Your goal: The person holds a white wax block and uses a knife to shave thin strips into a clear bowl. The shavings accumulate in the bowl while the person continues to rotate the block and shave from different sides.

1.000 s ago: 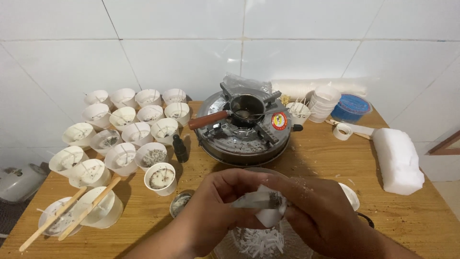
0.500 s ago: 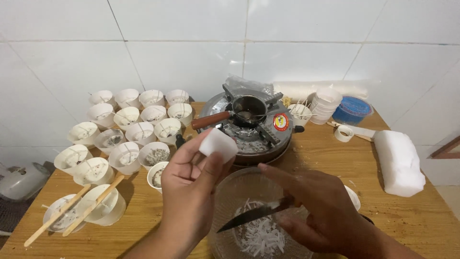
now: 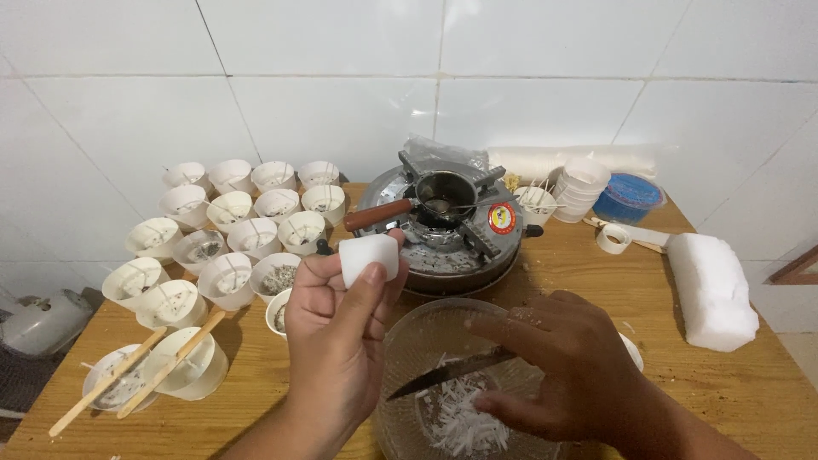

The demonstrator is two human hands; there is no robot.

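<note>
Wooden table [image 3: 682, 392] fills lower frame, against tiled wall [image 3: 341, 85] behind. Stove [image 3: 452, 234] at centre; small pan [image 3: 439, 194] on it, handle pointing left. Cluster of paper cups [image 3: 247, 221] left of stove; two cups with sticks across [image 3: 162, 370] at lower left. Glass bowl [image 3: 426, 341] before stove, shavings [image 3: 464, 417] in it. Left hand [image 3: 336, 341] left of bowl, block [image 3: 368, 255] in fingers; right hand [image 3: 562, 366] over bowl with knife [image 3: 447, 372]. Large slab [image 3: 711, 290] at right edge; stacked cups [image 3: 579, 187] and lidded tub [image 3: 629, 196] behind, right of stove.

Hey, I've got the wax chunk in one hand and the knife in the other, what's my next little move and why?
Probably lower the white wax chunk from your left hand over the glass bowl; the knife in your right hand sits above the shavings.
</note>
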